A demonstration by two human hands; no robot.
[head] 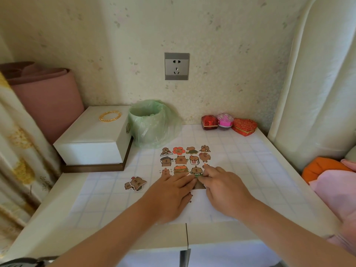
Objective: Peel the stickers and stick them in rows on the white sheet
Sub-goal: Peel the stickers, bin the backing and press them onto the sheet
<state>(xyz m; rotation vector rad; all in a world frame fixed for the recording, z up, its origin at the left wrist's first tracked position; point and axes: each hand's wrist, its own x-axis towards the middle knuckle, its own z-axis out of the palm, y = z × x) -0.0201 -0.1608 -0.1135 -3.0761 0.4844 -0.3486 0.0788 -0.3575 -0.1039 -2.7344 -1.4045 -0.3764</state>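
On white sheet point(200, 205): third row filling.
Left hand point(171, 191): flat, steadying green sticker point(196, 173).
Right hand point(223, 187): fingertips seemingly pressing it.
Next: smooth, then peel loose stickers point(134, 184).

stickers point(181, 159) in rows on white sheet point(200, 206)

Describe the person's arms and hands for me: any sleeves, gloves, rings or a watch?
No sleeves show: both forearms are bare right to the picture's edge. The left hand and right hand have no gloves. No ring shows on the fingers, and neither wrist carries a watch or bracelet.
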